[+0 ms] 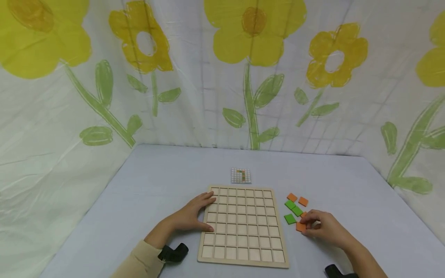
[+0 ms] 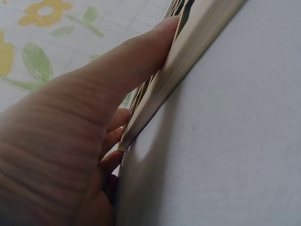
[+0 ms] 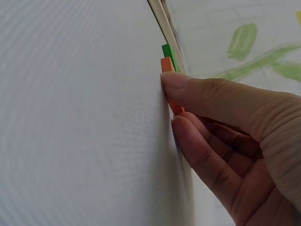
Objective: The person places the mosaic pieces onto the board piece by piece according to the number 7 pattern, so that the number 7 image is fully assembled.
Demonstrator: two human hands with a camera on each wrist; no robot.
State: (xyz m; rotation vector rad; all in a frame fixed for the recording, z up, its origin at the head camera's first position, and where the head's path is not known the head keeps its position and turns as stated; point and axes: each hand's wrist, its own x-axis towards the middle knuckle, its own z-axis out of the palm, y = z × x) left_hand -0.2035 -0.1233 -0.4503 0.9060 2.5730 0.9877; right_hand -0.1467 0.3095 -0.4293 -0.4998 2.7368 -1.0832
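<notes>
A wooden grid board (image 1: pixel 243 263) with rows of square recesses lies in front of me, its recesses bare. My left hand (image 1: pixel 189 215) rests on its left edge, fingers spread along the rim and thumb over the nearer part. In the left wrist view the thumb (image 2: pixel 136 56) lies across the board's side. To the right of the board, my right hand (image 1: pixel 321 227) pinches a square orange tile (image 3: pixel 173 96) low at the table. A green tile (image 3: pixel 169 52) shows just beyond it in the right wrist view.
Loose orange tiles (image 1: pixel 303 201) and green tiles (image 1: pixel 290 219) lie between the board and my right hand. Behind the board is a small card (image 1: pixel 241 175) printed with a coloured grid pattern. A flower-printed curtain (image 1: pixel 194 108) hangs around the white table (image 1: pixel 156 173).
</notes>
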